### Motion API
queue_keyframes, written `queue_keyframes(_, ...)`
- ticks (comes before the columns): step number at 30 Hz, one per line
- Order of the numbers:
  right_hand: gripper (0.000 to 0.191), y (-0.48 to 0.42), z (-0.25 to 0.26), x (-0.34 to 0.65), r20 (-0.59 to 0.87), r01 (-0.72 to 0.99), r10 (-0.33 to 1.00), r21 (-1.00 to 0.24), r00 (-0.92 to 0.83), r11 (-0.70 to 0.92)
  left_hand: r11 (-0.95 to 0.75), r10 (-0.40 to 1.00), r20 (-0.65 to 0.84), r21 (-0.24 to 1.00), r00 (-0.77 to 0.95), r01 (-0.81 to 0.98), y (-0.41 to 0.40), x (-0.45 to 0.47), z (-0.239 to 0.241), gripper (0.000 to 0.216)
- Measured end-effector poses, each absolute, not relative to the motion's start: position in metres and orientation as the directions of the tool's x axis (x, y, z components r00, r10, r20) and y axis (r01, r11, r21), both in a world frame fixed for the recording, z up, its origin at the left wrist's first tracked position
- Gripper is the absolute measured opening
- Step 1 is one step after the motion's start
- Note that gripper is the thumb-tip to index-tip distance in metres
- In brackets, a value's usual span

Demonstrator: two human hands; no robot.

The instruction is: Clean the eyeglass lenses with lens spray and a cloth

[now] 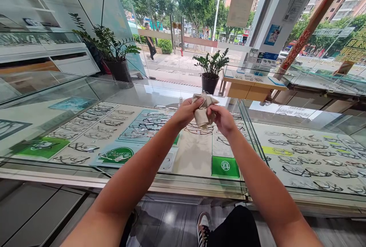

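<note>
Above the glass counter, a beige cleaning cloth (201,118) with a zigzag edge is bunched between my two hands. My left hand (189,110) is closed on its left side, thumb pressed over the top. From the right, my right hand (223,118) pinches the cloth with curled fingers. A thin, shiny curved rim shows at the cloth's upper edge, perhaps part of a pair of glasses; the folds hide most of it. Below the hands, under the glass, rows of eyeglasses (152,124) lie on display.
The glass display counter (183,180) spans the view in front of me. A second case with more eyeglasses (317,172) adjoins on the right. Two potted plants (209,83) stand beyond the counter near the window. Outside, a person (150,42) is on the pavement.
</note>
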State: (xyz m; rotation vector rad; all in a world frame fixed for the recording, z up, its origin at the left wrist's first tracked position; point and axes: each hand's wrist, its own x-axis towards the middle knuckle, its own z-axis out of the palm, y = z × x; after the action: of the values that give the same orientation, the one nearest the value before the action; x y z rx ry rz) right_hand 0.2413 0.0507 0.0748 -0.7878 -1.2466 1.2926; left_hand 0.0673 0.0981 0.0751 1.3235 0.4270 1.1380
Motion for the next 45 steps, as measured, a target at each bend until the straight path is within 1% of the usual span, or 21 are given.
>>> queue_keyframes(4, 0.038, 0.052, 0.075, 0.243, 0.22, -0.273, 0.961, -0.947, -0.169, 0.168, -0.215, 0.776, 0.397, 0.897, 0.49, -0.387, 0.093, 0.065, 0.08, 0.048)
queue_keyframes(7, 0.037, 0.053, 0.073, 0.243, 0.247, -0.266, 0.948, -0.945, -0.201, 0.19, -0.231, 0.784, 0.406, 0.893, 0.469, -0.387, 0.09, 0.069, 0.081, 0.048)
queue_keyframes(11, 0.037, 0.055, 0.069, 0.242, 0.277, -0.224, 0.924, -0.949, -0.264, 0.221, -0.234, 0.853, 0.364, 0.907, 0.374, -0.35, 0.085, 0.077, 0.079, 0.056)
queue_keyframes(13, 0.038, 0.055, 0.067, 0.242, 0.276, -0.204, 0.92, -0.953, -0.278, 0.224, -0.253, 0.873, 0.366, 0.905, 0.323, -0.342, 0.083, 0.08, 0.079, 0.06)
queue_keyframes(18, 0.039, 0.054, 0.065, 0.242, 0.266, -0.164, 0.916, -0.96, -0.299, 0.226, -0.317, 0.876, 0.41, 0.887, 0.254, -0.336, 0.081, 0.082, 0.08, 0.068)
queue_keyframes(21, 0.04, 0.052, 0.066, 0.24, 0.266, -0.165, 0.916, -0.96, -0.3, 0.224, -0.316, 0.89, 0.394, 0.896, 0.23, -0.313, 0.084, 0.083, 0.078, 0.075)
queue_keyframes(24, 0.04, 0.052, 0.067, 0.24, 0.274, -0.212, 0.924, -0.952, -0.265, 0.221, -0.267, 0.919, 0.344, 0.903, 0.192, -0.337, 0.089, 0.083, 0.076, 0.077)
queue_keyframes(26, 0.039, 0.054, 0.068, 0.241, 0.293, -0.242, 0.931, -0.94, -0.22, 0.239, -0.219, 0.936, 0.304, 0.898, 0.178, -0.383, 0.09, 0.085, 0.077, 0.073)
queue_keyframes(29, 0.036, 0.058, 0.068, 0.246, 0.325, -0.272, 0.935, -0.921, -0.143, 0.279, -0.169, 0.964, 0.246, 0.862, 0.104, -0.478, 0.093, 0.086, 0.08, 0.067)
queue_keyframes(31, 0.036, 0.061, 0.067, 0.249, 0.335, -0.283, 0.938, -0.912, -0.09, 0.298, -0.169, 0.975, 0.219, 0.837, 0.036, -0.521, 0.096, 0.086, 0.081, 0.065)
queue_keyframes(33, 0.036, 0.064, 0.066, 0.253, 0.335, -0.278, 0.941, -0.908, -0.036, 0.313, -0.19, 0.977, 0.213, 0.829, -0.018, -0.526, 0.1, 0.084, 0.082, 0.064)
queue_keyframes(36, 0.034, 0.065, 0.067, 0.255, 0.333, -0.275, 0.943, -0.906, 0.009, 0.322, -0.237, 0.967, 0.253, 0.85, -0.03, -0.47, 0.103, 0.079, 0.081, 0.065)
queue_keyframes(39, 0.036, 0.064, 0.07, 0.255, 0.331, -0.265, 0.943, -0.91, 0.0, 0.32, -0.283, 0.951, 0.308, 0.869, -0.004, -0.405, 0.101, 0.076, 0.081, 0.067)
queue_keyframes(43, 0.04, 0.062, 0.072, 0.255, 0.333, -0.249, 0.943, -0.912, 0.01, 0.325, -0.374, 0.922, 0.384, 0.859, -0.043, -0.348, 0.098, 0.074, 0.083, 0.069)
queue_keyframes(45, 0.042, 0.061, 0.072, 0.255, 0.337, -0.235, 0.941, -0.915, 0.007, 0.329, -0.433, 0.897, 0.438, 0.849, -0.056, -0.304, 0.097, 0.074, 0.083, 0.073)
